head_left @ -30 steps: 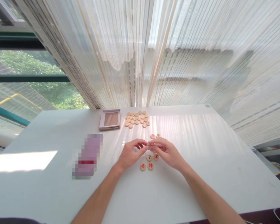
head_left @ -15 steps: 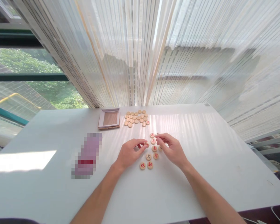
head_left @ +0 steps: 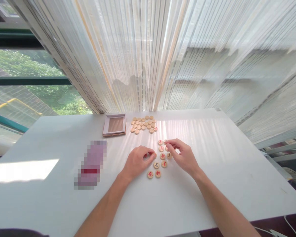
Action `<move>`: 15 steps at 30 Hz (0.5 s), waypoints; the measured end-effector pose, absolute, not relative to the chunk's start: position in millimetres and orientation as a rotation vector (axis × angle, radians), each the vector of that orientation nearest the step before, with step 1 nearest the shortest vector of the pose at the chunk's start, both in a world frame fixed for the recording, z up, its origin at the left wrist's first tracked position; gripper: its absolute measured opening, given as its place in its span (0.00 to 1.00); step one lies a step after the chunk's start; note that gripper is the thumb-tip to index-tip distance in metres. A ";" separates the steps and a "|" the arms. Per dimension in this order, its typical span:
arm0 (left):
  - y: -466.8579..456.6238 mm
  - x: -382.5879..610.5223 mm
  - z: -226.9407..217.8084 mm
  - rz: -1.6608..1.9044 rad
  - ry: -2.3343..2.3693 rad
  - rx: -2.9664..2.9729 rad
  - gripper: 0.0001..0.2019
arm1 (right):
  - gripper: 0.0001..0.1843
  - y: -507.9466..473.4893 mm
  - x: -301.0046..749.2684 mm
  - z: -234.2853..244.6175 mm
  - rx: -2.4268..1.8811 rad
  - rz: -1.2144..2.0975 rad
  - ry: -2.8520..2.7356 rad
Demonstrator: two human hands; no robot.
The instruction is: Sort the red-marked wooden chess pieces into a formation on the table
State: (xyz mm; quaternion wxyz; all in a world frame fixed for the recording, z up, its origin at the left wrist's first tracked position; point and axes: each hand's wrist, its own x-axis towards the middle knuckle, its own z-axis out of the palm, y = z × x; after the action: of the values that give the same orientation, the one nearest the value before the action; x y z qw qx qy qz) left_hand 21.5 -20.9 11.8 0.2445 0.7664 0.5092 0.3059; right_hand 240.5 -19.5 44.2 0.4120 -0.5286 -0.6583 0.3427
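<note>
Chinese chess pieces with red and black characters lie in short rows in the middle of the white table. My left hand pinches one round wooden Chinese chess piece between thumb and fingertips, left of the rows. My right hand has thumb and index finger closed at a Chinese chess piece at the far end of the right column, its face partly covered. Beside it sits a red-marked piece. Under my right fingers, another piece is mostly hidden. Closest to me are two red-marked pieces, one being the general.
Farther back lies a cluster of pieces, mostly without visible markings. An open shallow box stands left of it. A pixelated purple item lies on the table at left. Striped curtains hang behind the table.
My right fingers have shifted slightly, uncovering more of the black-marked pieces in the right column. My left hand stays nearly in place with its piece. The view has tilted a little.
</note>
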 end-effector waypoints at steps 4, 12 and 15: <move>-20.8 21.4 9.9 0.819 1.390 2.089 0.05 | 0.10 -16.1 249.0 47.5 -1.310 0.829 -1.809; -19.3 16.9 9.4 0.807 1.315 2.087 0.06 | 0.10 -16.4 264.0 54.0 -1.306 0.866 -2.027; -18.2 12.1 12.6 0.773 1.195 2.123 0.07 | 0.09 -18.6 266.9 56.6 -1.337 0.955 -2.090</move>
State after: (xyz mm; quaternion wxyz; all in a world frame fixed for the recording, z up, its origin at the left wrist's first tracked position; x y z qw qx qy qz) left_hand 12.1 -18.2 12.6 0.2885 0.7953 0.4476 0.2896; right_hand 266.9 -18.6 56.6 0.2390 -0.4884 -0.7633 0.3488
